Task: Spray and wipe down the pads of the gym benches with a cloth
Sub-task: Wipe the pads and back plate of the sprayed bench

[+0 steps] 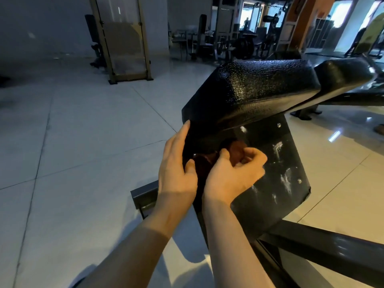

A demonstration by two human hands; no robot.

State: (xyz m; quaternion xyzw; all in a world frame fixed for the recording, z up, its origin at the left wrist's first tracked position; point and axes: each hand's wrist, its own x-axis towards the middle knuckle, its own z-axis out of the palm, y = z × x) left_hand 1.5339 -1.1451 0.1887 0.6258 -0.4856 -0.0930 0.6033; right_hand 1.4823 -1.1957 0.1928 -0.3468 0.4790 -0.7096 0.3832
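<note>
A black textured bench pad rises in front of me, its flat black back panel facing the camera, with white smears on it. A dark reddish-brown cloth is bunched against the panel's left part. My right hand grips the cloth with curled fingers. My left hand holds the panel's left edge, fingers stretched up along it and thumb pressed near the cloth. No spray bottle is in view.
The bench's dark steel frame runs low to the right and behind my arms. A second black pad lies beyond. Pale glossy floor tiles spread to the left. A framed glass stand and gym machines stand at the back.
</note>
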